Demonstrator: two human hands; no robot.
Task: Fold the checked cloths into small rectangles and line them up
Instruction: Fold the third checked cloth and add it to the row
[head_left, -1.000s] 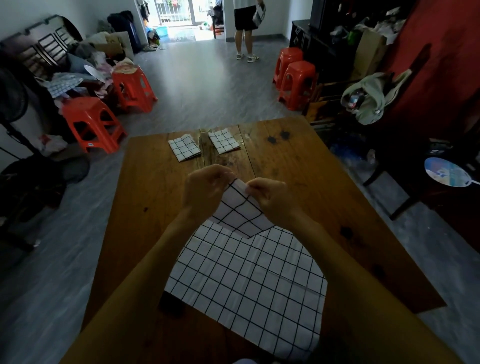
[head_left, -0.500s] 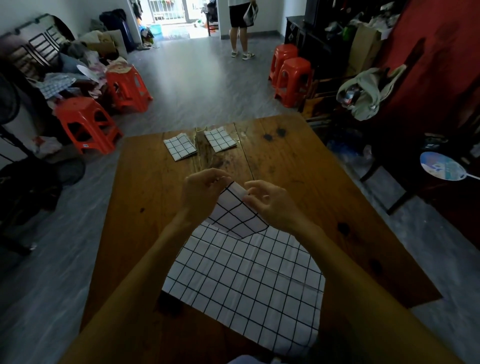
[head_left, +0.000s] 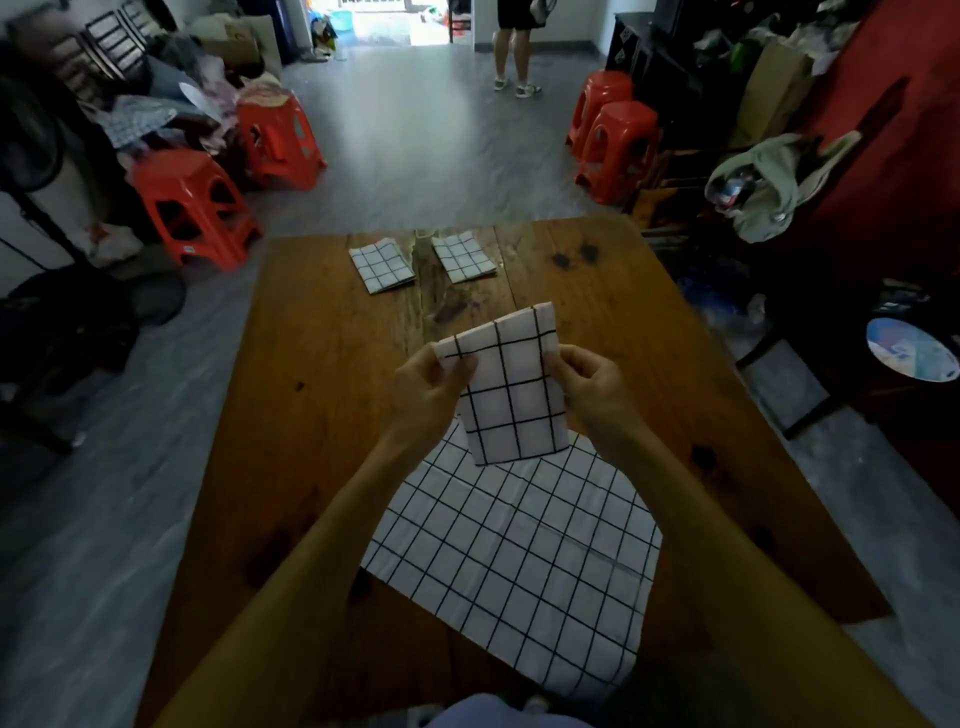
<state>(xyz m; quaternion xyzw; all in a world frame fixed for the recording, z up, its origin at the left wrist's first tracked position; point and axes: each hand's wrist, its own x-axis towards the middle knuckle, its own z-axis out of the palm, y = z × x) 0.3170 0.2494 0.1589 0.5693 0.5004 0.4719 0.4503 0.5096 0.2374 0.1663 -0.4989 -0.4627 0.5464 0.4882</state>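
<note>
My folded cloth (head_left: 511, 387) hides the far corner of the flat cloth (head_left: 519, 561). A distant person (head_left: 514, 47) is cut off above the waist.

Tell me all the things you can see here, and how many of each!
folded checked cloth in the hands: 1, white with black lines, held up above the table
folded checked cloths on the table: 2, white with black lines, side by side at the far edge
flat checked cloth: 1, white with black lines, spread on the near part of the table
table: 1, brown wood, in the middle
stools: 4, orange-red, two on the floor at the left, two at the right
round fan: 1, light blue, at the right edge
standing person: 1, only legs show, far end of the room
left hand: 1, pinches the held cloth's left edge
right hand: 1, pinches its right edge
</note>
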